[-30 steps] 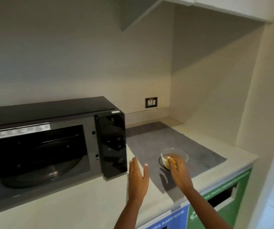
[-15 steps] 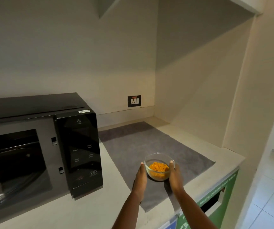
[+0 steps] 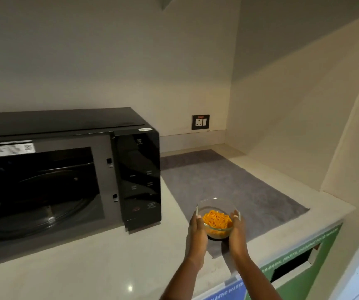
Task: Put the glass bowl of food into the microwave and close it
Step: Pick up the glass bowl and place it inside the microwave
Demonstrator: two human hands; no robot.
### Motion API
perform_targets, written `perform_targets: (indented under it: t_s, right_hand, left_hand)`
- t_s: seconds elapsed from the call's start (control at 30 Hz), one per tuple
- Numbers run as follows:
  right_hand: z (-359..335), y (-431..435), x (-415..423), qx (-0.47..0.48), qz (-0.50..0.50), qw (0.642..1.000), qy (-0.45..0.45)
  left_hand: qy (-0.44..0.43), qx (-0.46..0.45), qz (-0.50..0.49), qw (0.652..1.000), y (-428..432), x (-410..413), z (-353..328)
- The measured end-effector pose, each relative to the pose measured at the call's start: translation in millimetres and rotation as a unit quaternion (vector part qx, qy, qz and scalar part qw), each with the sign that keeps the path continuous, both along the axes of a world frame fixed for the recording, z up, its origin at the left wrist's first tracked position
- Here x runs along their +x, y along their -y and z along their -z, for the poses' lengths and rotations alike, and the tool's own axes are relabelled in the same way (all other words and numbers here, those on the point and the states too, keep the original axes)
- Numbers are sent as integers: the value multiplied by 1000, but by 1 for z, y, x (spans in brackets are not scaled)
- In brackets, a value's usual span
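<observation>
A small glass bowl [image 3: 217, 205] with orange food pieces [image 3: 217, 219] is held above the counter between both hands. My left hand [image 3: 196, 233] cups its left side and my right hand [image 3: 237, 233] cups its right side. The black microwave [image 3: 66, 126] stands on the counter to the left, its cavity [image 3: 37, 191] open with the glass turntable showing. Its door is out of view. The dark control panel [image 3: 140, 180] faces me just left of the bowl.
A grey mat [image 3: 228, 182] lies on the pale counter [image 3: 87, 267] below and behind the bowl. A wall socket [image 3: 200, 122] sits on the back wall. A side wall [image 3: 304, 115] closes the right. Green and blue bin fronts [image 3: 299, 265] run under the counter's edge.
The bowl sat on the mat with only my right hand on it; both hands took hold and lifted it. The camera view has swung back left, showing more of the microwave.
</observation>
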State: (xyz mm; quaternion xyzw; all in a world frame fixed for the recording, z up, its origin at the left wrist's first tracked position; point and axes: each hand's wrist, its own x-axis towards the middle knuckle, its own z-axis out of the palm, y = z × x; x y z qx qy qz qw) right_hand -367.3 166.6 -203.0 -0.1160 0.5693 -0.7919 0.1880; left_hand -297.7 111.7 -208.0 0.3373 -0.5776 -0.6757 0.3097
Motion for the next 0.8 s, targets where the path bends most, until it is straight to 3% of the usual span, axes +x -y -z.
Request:
perform_targets:
  t_s: [0.13, 0.63, 0.8]
  right_hand:
    - [0, 4, 55, -37, -33, 998, 30]
    - [-10, 67, 252, 27, -138, 990, 17]
    - [-36, 101, 295, 31, -188, 982, -10]
  left_hand:
    - [-25, 3, -40, 999, -4, 50, -3]
    - [8, -20, -239, 971, 36, 240, -14]
    - [-31, -14, -291, 956, 69, 281, -35]
